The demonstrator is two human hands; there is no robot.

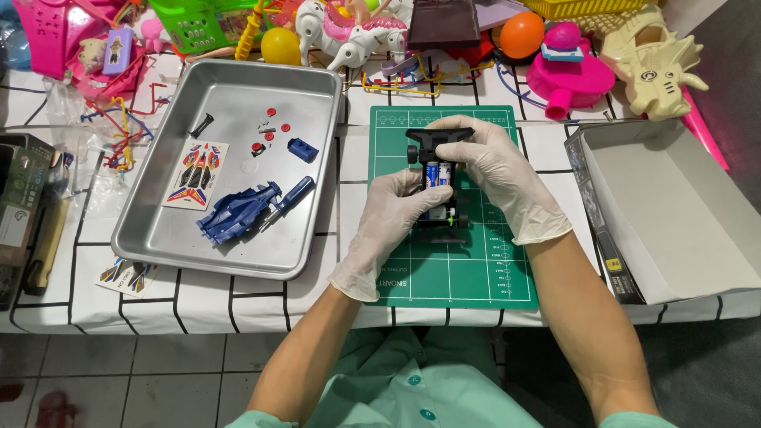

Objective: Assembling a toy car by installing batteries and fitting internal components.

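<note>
Both my hands wear white gloves and grip a small black toy car chassis [437, 176] with blue batteries in it, held over a green cutting mat [468, 269]. My left hand [390, 222] clasps the chassis from the left and below. My right hand [495, 170] wraps its far end and right side. To the left, a metal tray [317, 87] holds the blue car body shell [236, 214], a blue screwdriver [289, 198], a sticker sheet [196, 174], a blue block [302, 149] and small red and black parts.
An open grey cardboard box [674, 206] lies at the right. Plastic toys crowd the far edge: a white horse [349, 32], yellow ball [281, 46], orange ball [521, 33], pink toy [567, 75], cream dinosaur [654, 67]. A second sticker sheet [127, 275] lies at the table's near left.
</note>
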